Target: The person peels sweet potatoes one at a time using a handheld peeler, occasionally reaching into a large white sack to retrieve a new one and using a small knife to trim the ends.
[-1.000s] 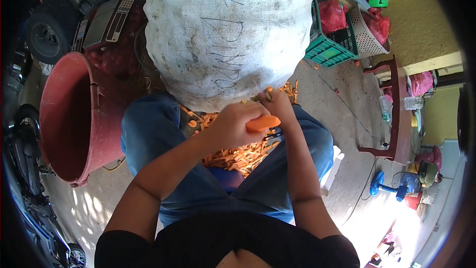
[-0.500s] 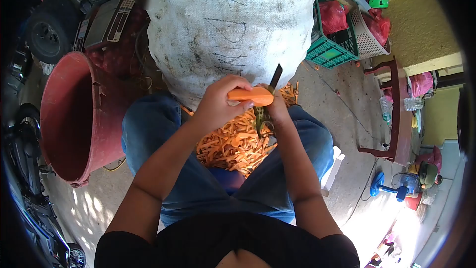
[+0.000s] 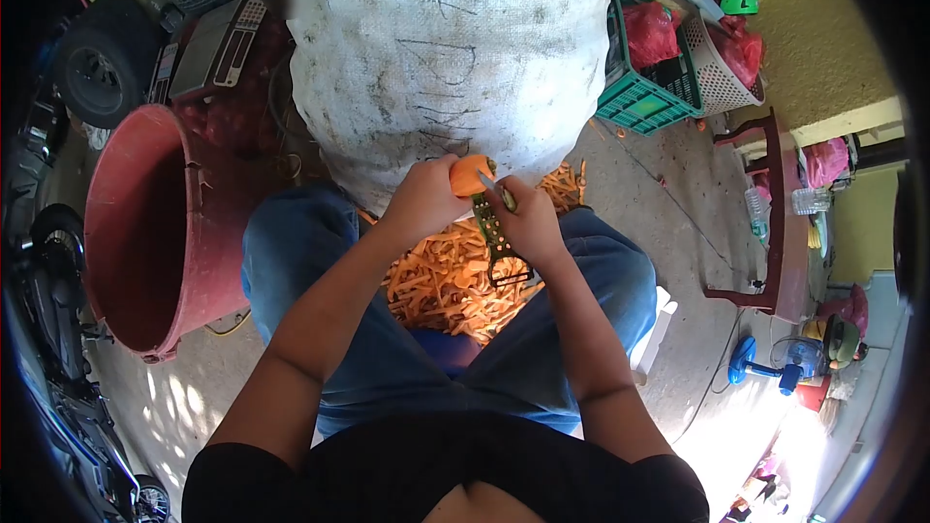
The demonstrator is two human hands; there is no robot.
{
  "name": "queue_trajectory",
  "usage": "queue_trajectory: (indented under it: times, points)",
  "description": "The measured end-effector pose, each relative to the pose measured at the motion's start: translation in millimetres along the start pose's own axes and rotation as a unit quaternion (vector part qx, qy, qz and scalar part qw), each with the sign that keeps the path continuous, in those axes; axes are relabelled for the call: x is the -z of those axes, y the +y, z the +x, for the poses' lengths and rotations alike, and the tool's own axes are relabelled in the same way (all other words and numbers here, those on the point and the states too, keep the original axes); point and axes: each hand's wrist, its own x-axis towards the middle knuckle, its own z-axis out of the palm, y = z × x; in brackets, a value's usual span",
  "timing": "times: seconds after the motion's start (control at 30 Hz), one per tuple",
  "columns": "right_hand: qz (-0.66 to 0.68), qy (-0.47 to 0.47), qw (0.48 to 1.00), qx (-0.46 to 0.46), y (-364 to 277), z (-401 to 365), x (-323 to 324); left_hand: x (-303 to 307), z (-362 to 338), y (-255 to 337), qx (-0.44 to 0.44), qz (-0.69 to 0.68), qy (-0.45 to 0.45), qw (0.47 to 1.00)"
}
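My left hand is wrapped round an orange carrot, whose thick end points toward my right hand. A small knife is in my right hand, its blade against the end of the carrot. A dark green speckled peeler also hangs from the right hand, its frame pointing down toward my lap. Below both hands, between my knees, lies a heap of orange peelings.
A large white sack stands in front of me. On the left are a red barrel, a scale and a tyre. To the right are a green crate, a white basket and a blue fan.
The carrot has turned from lying sideways to showing its end. In my right hand the knife blade has swung from pointing up and away to touching the carrot. The peeler shows more.
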Motion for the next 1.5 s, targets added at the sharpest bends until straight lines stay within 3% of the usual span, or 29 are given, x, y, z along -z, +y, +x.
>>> queue_trajectory:
  times: [0.3, 0.37, 0.4, 0.43, 0.47, 0.5, 0.57, 0.6, 0.67, 0.73, 0.83, 0.93, 0.97, 1.0, 1.03, 1.13, 1.23, 1.3, 1.37, 1.43, 1.5]
  points:
    - [-0.015, 0.006, 1.000, 0.001, 5, -1, -3, -1, -10, 3, -0.028, -0.036, -0.043, 0.998]
    - [0.002, 0.021, 1.000, 0.005, 24, 7, -9, 6, -21, 16, -0.094, -0.161, -0.238, 0.953]
    - [-0.044, 0.002, 0.997, -0.056, 43, 14, -16, 3, -28, 24, -0.096, -0.159, -0.242, 0.952]
    - [-0.091, -0.015, 0.988, -0.121, 45, 17, -15, -6, -35, 34, -0.171, -0.156, -0.248, 0.941]
    - [-0.092, -0.009, 0.988, -0.125, 46, 16, -14, -10, -38, 41, -0.246, -0.154, -0.251, 0.923]
    - [-0.028, -0.030, 0.992, -0.123, 46, 17, -15, -7, -37, 40, -0.192, -0.188, -0.238, 0.934]
    - [0.051, -0.078, 0.989, -0.118, 44, 15, -18, 7, -32, 32, -0.173, -0.172, -0.218, 0.945]
    - [0.053, -0.079, 0.989, -0.116, 47, 12, -24, 16, -30, 29, -0.154, -0.154, -0.202, 0.955]
    - [-0.042, -0.188, 0.981, -0.018, 60, 4, -34, 30, -30, 29, -0.131, -0.153, -0.196, 0.960]
    - [-0.138, -0.262, 0.954, -0.047, 44, 1, -34, 50, -31, 30, -0.050, -0.077, -0.119, 0.989]
    - [-0.150, -0.308, 0.939, -0.044, 37, -1, -35, 106, -43, 10, -0.045, 0.079, 0.105, 0.990]
    - [-0.164, -0.298, 0.940, -0.026, 33, -1, -29, 187, -69, -18, 0.013, 0.298, 0.253, 0.920]
    - [-0.154, -0.282, 0.947, -0.016, 33, 0, -25, 215, -82, -34, 0.175, 0.406, 0.248, 0.862]
    - [-0.144, -0.267, 0.953, -0.007, 32, 1, -21, 235, -95, -40, 0.237, 0.491, 0.228, 0.807]
    - [-0.142, -0.265, 0.954, -0.005, 31, 1, -16, 262, -116, -81, 0.230, 0.549, 0.202, 0.778]
    - [-0.138, -0.242, 0.960, 0.011, 23, 2, 0, 264, -119, -71, 0.248, 0.588, 0.227, 0.736]
    - [-0.131, -0.232, 0.964, 0.000, 16, 5, 19, 256, -79, -72, 0.088, 0.457, 0.277, 0.841]
    - [-0.103, -0.195, 0.975, 0.008, 17, 9, 27, 246, -27, -56, -0.019, 0.227, 0.283, 0.932]
    - [-0.105, -0.177, 0.979, 0.007, 23, 9, 28, 230, 26, -20, -0.169, 0.293, 0.260, 0.904]
    - [-0.110, -0.158, 0.981, 0.005, 28, 10, 30, 215, 79, 14, -0.204, 0.310, 0.225, 0.901]
    - [-0.114, -0.201, 0.973, -0.011, 29, 12, 30, 206, 141, 21, -0.268, 0.341, 0.201, 0.878]
